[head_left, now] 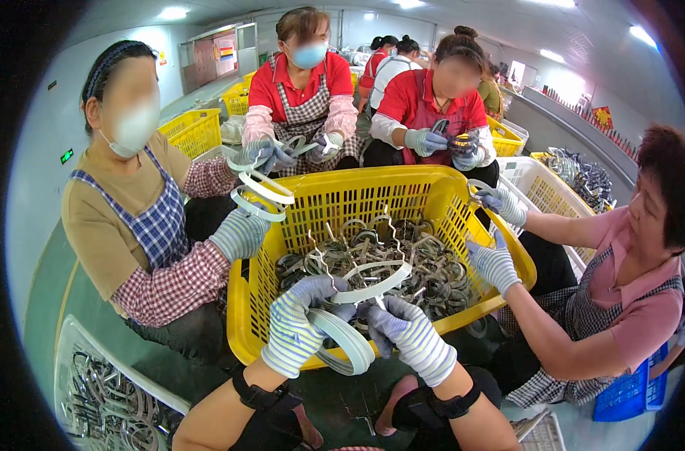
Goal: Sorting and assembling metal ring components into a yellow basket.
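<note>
My left hand (301,325), in a striped glove, is closed around a stack of pale grey curved bands (347,340). One more curved band (380,283) arches above the stack, between my two hands. The gloved fingers of my right hand (414,336) pinch near that band's lower end; exactly what lies between the fingertips is partly hidden. Both hands are over the near rim of a yellow plastic basket (241,319). Inside the basket lies a heap of dark metal curved parts (425,259), with several wavy wires sticking up from it.
Several co-workers in gloves sit around the basket. On the left, a co-worker's glove (241,231) holds white curved bands (263,192). A co-worker's hand (495,263) reaches over the right rim. White crates of metal parts (105,402) stand at lower left and far right; a blue crate (632,391) stands at lower right.
</note>
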`<state>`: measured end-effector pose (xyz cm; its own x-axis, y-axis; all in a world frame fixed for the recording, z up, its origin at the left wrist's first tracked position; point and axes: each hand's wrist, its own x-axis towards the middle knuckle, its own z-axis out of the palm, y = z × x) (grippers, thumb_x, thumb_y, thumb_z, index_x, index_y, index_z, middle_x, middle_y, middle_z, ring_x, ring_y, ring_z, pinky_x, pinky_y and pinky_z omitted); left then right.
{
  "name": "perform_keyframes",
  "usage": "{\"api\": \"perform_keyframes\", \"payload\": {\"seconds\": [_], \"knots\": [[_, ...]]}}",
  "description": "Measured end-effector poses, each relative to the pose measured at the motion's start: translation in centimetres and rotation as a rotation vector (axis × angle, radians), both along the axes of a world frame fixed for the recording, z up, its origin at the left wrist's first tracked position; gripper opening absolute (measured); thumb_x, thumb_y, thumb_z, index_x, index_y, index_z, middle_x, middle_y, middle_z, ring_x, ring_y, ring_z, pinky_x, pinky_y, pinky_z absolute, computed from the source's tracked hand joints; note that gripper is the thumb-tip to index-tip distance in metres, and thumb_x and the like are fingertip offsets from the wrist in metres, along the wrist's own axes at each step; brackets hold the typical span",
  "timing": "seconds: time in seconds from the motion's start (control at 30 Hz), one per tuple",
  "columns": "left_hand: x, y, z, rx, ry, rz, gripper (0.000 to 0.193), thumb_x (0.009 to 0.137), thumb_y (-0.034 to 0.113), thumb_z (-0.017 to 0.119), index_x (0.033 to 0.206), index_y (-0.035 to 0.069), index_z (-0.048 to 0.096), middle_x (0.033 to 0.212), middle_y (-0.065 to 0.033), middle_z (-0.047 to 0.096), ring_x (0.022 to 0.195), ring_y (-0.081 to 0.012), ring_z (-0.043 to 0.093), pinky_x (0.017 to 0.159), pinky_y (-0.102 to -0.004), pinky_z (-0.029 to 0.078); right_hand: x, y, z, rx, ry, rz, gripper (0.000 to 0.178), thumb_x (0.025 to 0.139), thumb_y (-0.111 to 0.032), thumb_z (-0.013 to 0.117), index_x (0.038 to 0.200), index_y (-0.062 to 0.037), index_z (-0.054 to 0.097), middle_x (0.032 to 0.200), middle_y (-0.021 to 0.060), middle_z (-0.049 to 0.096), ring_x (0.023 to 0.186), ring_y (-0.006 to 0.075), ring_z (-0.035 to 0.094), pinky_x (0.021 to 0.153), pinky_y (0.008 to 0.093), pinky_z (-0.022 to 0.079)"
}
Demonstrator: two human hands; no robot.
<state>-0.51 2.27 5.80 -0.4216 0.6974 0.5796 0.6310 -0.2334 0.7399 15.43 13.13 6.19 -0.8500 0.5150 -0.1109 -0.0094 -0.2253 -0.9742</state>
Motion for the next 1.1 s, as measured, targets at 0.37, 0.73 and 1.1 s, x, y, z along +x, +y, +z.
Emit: {"api": "perform_keyframes", "payload": {"seconds": [0.37,0.73,1.1], "knots": [[-1.7,0.5,-0.7,-0.056,0.03,-0.017,0.055,0.069,0.008,0.074,0.12,0.01,0.053,0.106,-0.0066,0.061,0.061,-0.008,0.05,0.055,-0.0225,0.044,0.6,-0.1,0.7,-0.354,0.17,0.154,0.049,0.091,-0.046,0.049,0.101,0.0012,0.06,0.049,-0.0022,0.041,0.04,0.0086,0.035,0.04,0.0234,0.028],[-1.6,-0.4,-0.3,-0.062,0.236,-0.015,0.038,0.076,-0.002,0.064,0.112,0.007,0.06,0.094,-0.0084,0.067,0.084,-0.0154,0.065,0.071,-0.0271,0.051,0.4,-0.4,0.9,-0.415,0.248,0.23,0.047,0.09,-0.047,0.051,0.096,-0.0013,0.062,0.048,-0.0032,0.038,0.039,0.0092,0.034,0.04,0.0236,0.027],[-1.0,0.7,0.1,-0.196,0.148,-0.083,0.038,0.077,0.007,0.061,0.114,0.004,0.06,0.102,-0.0169,0.065,0.095,-0.029,0.064,0.083,-0.0337,0.05,-0.5,0.7,-1.9,0.85,0.252,-0.119,0.044,0.081,-0.025,0.068,0.117,-0.0055,0.054,0.079,0.0039,0.059,0.064,0.0144,0.054,0.055,0.0279,0.044]]}}
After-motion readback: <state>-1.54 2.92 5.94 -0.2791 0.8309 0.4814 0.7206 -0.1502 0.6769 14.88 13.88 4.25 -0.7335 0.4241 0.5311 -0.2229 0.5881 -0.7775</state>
